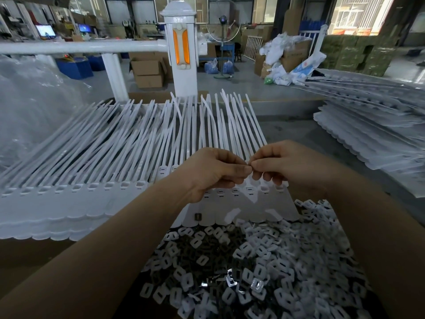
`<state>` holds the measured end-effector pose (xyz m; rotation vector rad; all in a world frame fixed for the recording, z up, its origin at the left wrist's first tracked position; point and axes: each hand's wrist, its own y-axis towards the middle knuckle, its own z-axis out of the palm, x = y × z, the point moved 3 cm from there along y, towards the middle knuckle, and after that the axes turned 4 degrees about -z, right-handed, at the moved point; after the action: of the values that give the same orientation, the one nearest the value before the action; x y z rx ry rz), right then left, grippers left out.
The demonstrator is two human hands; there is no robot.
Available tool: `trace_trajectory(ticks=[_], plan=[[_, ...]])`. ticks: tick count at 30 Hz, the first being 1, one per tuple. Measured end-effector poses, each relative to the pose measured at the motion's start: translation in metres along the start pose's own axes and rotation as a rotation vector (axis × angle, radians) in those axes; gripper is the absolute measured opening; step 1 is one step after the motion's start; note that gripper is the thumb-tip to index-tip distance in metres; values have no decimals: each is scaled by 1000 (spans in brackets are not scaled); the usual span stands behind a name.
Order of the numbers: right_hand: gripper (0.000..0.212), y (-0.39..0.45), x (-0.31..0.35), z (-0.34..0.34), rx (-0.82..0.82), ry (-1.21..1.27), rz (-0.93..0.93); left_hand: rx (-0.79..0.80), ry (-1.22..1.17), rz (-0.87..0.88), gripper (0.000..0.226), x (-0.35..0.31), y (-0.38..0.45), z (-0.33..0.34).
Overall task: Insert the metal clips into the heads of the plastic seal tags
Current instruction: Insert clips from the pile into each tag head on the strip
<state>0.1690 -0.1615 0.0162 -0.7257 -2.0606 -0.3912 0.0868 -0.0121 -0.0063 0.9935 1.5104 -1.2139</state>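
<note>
Left hand (216, 173) and right hand (282, 165) meet at frame centre, fingertips pinching something too small to identify. Seal tags (138, 146) run lengthwise toward the upper frame, heads nearest. Metal clips (253, 261) heap at lower right; workshop behind.

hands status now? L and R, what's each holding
Left hand: fingers curled, pinching something tiny at the fingertips; too small to identify.
Right hand: same, fingertips pinched against the left's, above the tags.

Anything pinched between fingertips (247, 169) hidden.
</note>
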Motion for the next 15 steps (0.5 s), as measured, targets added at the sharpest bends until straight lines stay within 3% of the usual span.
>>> trace_trajectory(ticks=[10, 15], plan=[[11, 3, -9, 0, 10, 120, 107, 28, -41, -26, 9, -2, -2, 0], [11, 4, -12, 3, -21, 174, 109, -47, 138, 34, 9, -5, 1, -6]])
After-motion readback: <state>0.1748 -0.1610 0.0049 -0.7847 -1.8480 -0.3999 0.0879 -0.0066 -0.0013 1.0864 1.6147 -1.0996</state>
